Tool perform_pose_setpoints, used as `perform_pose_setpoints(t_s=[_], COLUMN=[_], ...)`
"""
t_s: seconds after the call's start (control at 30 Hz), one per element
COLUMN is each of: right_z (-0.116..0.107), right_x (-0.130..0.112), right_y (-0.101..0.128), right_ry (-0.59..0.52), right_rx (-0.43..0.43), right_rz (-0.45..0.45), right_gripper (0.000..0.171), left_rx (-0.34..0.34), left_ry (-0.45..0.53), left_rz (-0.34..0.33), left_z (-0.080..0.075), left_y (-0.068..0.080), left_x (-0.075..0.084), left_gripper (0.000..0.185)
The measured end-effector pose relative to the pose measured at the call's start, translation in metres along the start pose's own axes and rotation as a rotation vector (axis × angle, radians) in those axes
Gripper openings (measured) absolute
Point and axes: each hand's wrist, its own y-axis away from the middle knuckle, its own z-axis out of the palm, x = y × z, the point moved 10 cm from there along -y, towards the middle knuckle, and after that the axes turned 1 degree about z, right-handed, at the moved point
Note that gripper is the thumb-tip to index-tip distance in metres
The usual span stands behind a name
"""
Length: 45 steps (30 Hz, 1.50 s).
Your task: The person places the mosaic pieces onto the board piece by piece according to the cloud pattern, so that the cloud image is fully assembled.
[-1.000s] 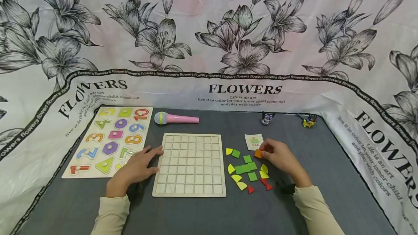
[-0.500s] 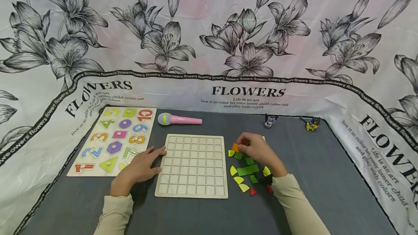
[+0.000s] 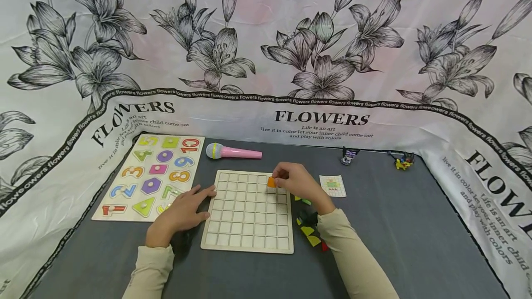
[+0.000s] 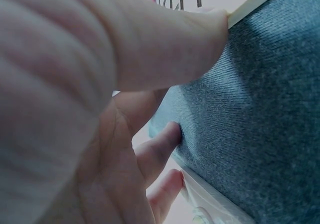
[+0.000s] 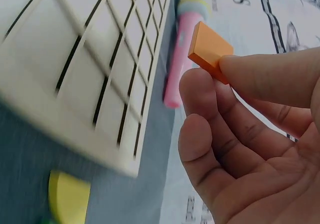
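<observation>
Between thumb and fingers my right hand (image 3: 300, 183) pinches an orange square tile (image 5: 211, 49), held above the far right corner of a wooden grid board (image 3: 245, 211). The board's cells hold no pieces. At the board's left edge rests my left hand (image 3: 181, 213), its fingers spread and thumb touching the rim; part of it covers the number puzzle. Right of the board lie yellow quarter-round pieces (image 3: 313, 241), a red piece (image 3: 324, 246) and a bit of green, partly hidden under my right forearm. A small printed pattern card (image 3: 333, 186) lies beyond that wrist.
A number and shape puzzle board (image 3: 124, 206) lies at the left. Behind the grid board is a pink toy microphone (image 3: 238, 152). Two small figures, one dark (image 3: 348, 156) and one yellow (image 3: 403, 163), stand at the back right, before the flowered cloth (image 3: 232, 114).
My right hand has carried the orange tile leftward from beside the card to over the grid board. The card is uncovered again. My left hand has stayed at the board's edge.
</observation>
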Motion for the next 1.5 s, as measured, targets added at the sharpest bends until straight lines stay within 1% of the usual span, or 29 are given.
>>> perform_pose_setpoints(t_s=[0.23, 0.37, 0.57, 0.67, 0.8, 0.93, 1.0, 1.1, 1.27, 1.4, 1.5], right_z=[0.025, 0.036, 0.045, 0.049, 0.055, 0.059, 0.059, 0.059, 0.060, 0.059, 0.055], right_x=[-0.009, -0.009, -0.007, -0.008, -0.006, -0.006, -0.008, -0.011, -0.013, -0.011, -0.007], right_y=[-0.022, -0.032, -0.039, -0.040, -0.043, -0.045, -0.046, -0.046, -0.047, -0.045, -0.040], right_ry=[-0.018, 0.005, 0.041, 0.067, 0.101, 0.122, 0.135, 0.181, 0.252, 0.239, 0.169], right_rx=[-0.020, -0.025, -0.021, -0.026, -0.039, -0.038, -0.028, -0.012, -0.007, -0.003, 0.004], right_rz=[-0.037, -0.049, -0.007, -0.013, -0.008, -0.004, -0.021, -0.048, -0.062, -0.049, -0.018], right_gripper=[0.006, 0.006, 0.007, 0.006, 0.005, 0.010, 0.011, 0.012, 0.012, 0.008, 0.004], left_rx=[-0.006, -0.008, 0.001, -0.004, -0.005, -0.009, -0.010, -0.010, -0.012, -0.013, -0.012], left_ry=[-0.009, -0.007, 0.002, 0.008, -0.010, -0.019, -0.014, -0.006, -0.003, -0.002, -0.008], left_rz=[-0.015, -0.016, -0.010, -0.022, -0.021, -0.019, -0.024, -0.024, -0.018, -0.014, -0.004], left_z=[0.001, 0.002, 0.001, 0.003, 0.003, 0.003, 0.003, 0.002, 0.001, 0.002, 0.001], left_y=[-0.001, -0.001, -0.002, -0.002, -0.002, -0.003, -0.003, -0.004, -0.006, -0.005, -0.003], left_x=[-0.003, -0.004, -0.003, -0.003, -0.003, -0.004, -0.004, -0.003, -0.001, -0.002, -0.002], left_gripper=[0.060, 0.060, 0.060, 0.061, 0.060, 0.059, 0.059, 0.060, 0.062, 0.061, 0.059])
